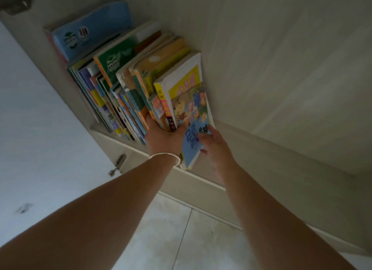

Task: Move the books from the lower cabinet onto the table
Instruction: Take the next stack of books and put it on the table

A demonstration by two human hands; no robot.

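A row of colourful books [120, 84] stands inside the open lower cabinet [261, 68], leaning to the right. My left hand [163, 136], with a silver bangle on the wrist, grips the spines of a few books at the right end of the row, among them a thick yellow-covered book [185, 82]. My right hand [215, 147] holds a thin blue booklet [192, 145] against that same bundle from the right side. The bundle sticks out past the cabinet's front edge.
A blue box [94, 30] stands at the far left end of the shelf. The open cabinet door [40, 128] with its metal hinge [118, 164] is on the left. The cabinet space to the right of the books holds nothing. Pale floor tiles [181, 239] lie below.
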